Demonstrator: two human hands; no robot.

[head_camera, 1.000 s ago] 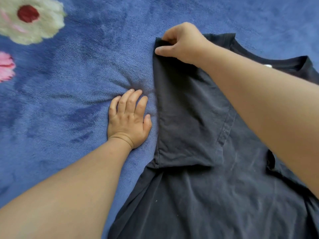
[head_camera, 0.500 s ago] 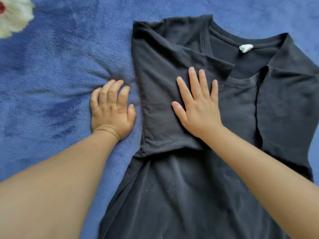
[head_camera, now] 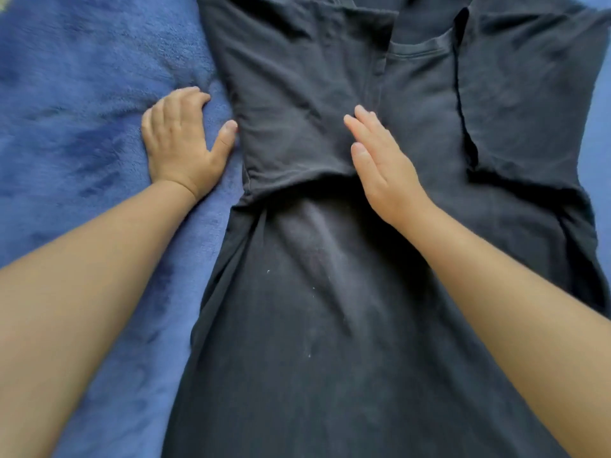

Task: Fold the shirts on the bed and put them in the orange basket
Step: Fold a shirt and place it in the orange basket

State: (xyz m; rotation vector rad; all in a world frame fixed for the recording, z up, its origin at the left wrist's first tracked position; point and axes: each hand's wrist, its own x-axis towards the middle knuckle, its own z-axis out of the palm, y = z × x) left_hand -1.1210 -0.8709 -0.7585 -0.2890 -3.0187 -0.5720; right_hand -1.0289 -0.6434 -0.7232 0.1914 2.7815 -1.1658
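Two hands, left (head_camera: 180, 145) on plush blanket (head_camera: 76, 104), right (head_camera: 383, 166) on dark shirt (head_camera: 330, 309)

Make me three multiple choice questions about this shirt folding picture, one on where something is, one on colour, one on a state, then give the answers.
1. Where does the left hand rest?
A. on the blanket beside the shirt
B. on the collar
C. inside a basket

2. What colour is the blanket?
A. orange
B. blue
C. white

3. How is the sleeve on the left-hand side?
A. spread out sideways
B. rolled into a tube
C. folded in over the shirt

Answers: A, its palm lies on fleece at the shirt's edge; B, the fleece is blue; C, the sleeve lies on the chest, with the right hand at its edge.
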